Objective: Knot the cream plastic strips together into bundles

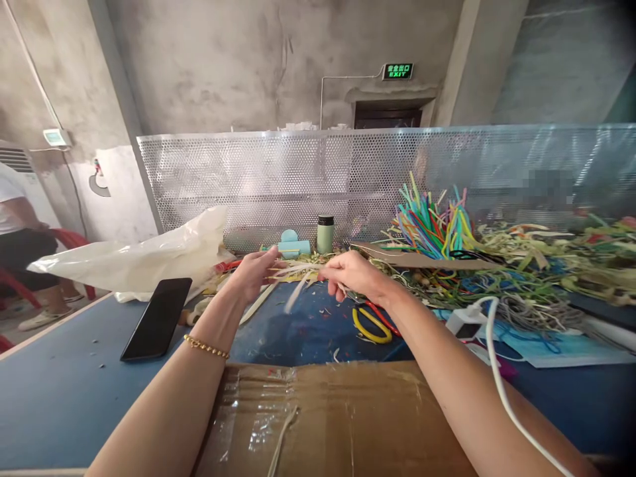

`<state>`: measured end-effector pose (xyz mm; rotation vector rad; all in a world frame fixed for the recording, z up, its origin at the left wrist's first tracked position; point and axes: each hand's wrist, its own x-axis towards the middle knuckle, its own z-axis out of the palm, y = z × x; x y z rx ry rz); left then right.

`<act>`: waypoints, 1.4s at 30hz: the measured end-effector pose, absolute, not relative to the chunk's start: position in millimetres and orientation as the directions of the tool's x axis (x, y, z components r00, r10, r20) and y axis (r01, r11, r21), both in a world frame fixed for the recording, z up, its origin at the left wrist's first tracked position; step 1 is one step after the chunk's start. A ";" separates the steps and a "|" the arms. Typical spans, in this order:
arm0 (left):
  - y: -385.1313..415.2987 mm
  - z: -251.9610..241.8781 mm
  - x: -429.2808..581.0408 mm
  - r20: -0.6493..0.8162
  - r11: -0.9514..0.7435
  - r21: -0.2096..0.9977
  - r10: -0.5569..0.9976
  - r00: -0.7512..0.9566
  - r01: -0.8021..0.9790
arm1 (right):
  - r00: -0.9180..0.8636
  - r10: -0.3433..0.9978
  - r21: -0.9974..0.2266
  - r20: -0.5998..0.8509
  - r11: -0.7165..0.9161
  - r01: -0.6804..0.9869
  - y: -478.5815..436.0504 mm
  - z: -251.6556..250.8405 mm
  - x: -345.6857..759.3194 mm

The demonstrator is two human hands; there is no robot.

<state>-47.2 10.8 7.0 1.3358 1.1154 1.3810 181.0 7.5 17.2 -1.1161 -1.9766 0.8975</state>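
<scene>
Holding pale strips (298, 268) between both hands, over the desk (59, 397), toward its far edge; gripping them at their left end with the fingers of the left hand (254, 273), pinching the right end with the curled fingers of the right hand (348, 273); can't tell how many strips in each grip, with one loose end blurred between; wearing a gold bead bracelet (206, 346) on the left wrist.

Just nearer than the right hand, a yellow-and-red-handled tool (372, 337); beyond the hands, by the far edge, a green bottle (325, 237) with black lid, beside a light-blue item (298, 248); toward the left edge, a black phone (156, 321), with a plastic bag (149, 255) at the far left corner; on the right, a multicoloured bunch of stems (437, 228), a heap of green strips (536, 255), a white charger (467, 322), a blue face mask (561, 348); at the near edge, a taped cardboard sheet (377, 417); behind the far edge, a perforated metal panel (248, 185); past the left edge, a seated person (20, 222).
</scene>
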 end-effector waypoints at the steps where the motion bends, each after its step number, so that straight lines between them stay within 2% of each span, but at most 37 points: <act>1: 13.0 6.2 -46.2 0.252 -0.240 0.967 0.948 -0.194 0.083 | -0.309 0.926 -0.859 0.217 0.331 0.390 10.5 14.9 180.3; 3: 13.6 3.8 -40.4 0.358 -0.276 0.924 0.868 -0.344 0.265 | -0.131 0.968 -0.914 0.216 0.248 0.323 16.2 9.4 176.8; 4: 11.9 2.1 -35.2 0.372 -0.301 0.917 0.885 -0.282 0.263 | -0.079 0.974 -0.935 0.211 0.225 0.275 18.4 6.6 173.9; 5: 9.0 0.0 -28.9 0.339 -0.309 0.928 0.932 -0.127 0.207 | -0.063 0.976 -0.952 0.209 0.218 0.217 19.7 4.0 170.2; 6: 5.3 -2.4 -21.8 0.239 -0.249 0.956 0.968 0.081 0.156 | -0.073 0.973 -0.961 0.218 0.227 0.155 20.0 1.8 165.9; 8: -2.0 -7.1 -7.9 0.054 -0.109 0.988 0.912 0.408 0.113 | -0.112 0.952 -0.955 0.284 0.292 0.058 17.8 -0.9 156.1; 10: -6.8 -10.3 2.0 0.125 -0.138 0.990 0.912 0.391 0.006 | -0.115 0.918 -0.923 0.379 0.384 0.022 13.1 -1.3 147.2; 12: -8.0 -11.4 6.0 0.183 -0.153 0.982 0.915 0.359 -0.112 | -0.101 0.910 -0.914 0.402 0.405 0.003 8.3 -0.3 141.5; 14: -6.7 -11.0 5.6 0.225 -0.158 0.965 0.909 0.352 -0.211 | -0.121 0.928 -0.935 0.353 0.347 -0.068 5.4 0.5 139.8; 17: -3.4 -11.0 3.3 0.278 -0.176 0.939 0.896 0.346 -0.296 | -0.247 0.921 -0.944 0.300 0.250 -0.213 5.1 -0.4 142.3; 20: -0.8 -13.1 2.3 0.298 -0.217 0.940 0.898 0.323 -0.262 | -0.343 0.891 -0.941 0.297 0.213 -0.263 5.4 -1.4 145.4; 22: 0.0 -14.6 1.6 0.302 -0.264 0.951 0.901 0.311 -0.161 | -0.323 0.897 -0.945 0.301 0.235 -0.229 4.7 -0.4 146.4; 26: -0.2 -14.8 -1.2 0.285 -0.300 0.954 0.896 0.342 -0.007 | -0.103 0.937 -0.943 0.333 0.331 -0.043 6.1 4.7 148.9; 30: -0.9 -12.7 -4.2 0.253 -0.274 0.962 0.898 0.359 0.009 | 0.116 0.917 -0.924 0.382 0.377 0.064 12.9 9.1 155.5; 37: -6.5 -6.4 -4.8 0.232 -0.201 0.973 0.875 0.425 -0.117 | 0.009 0.914 -0.912 0.405 0.404 -0.072 8.1 13.3 159.0; 42: -9.4 -3.5 -6.6 0.184 -0.162 0.983 0.894 0.409 -0.087 | -0.015 0.903 -0.896 0.429 0.423 -0.134 2.7 18.4 161.5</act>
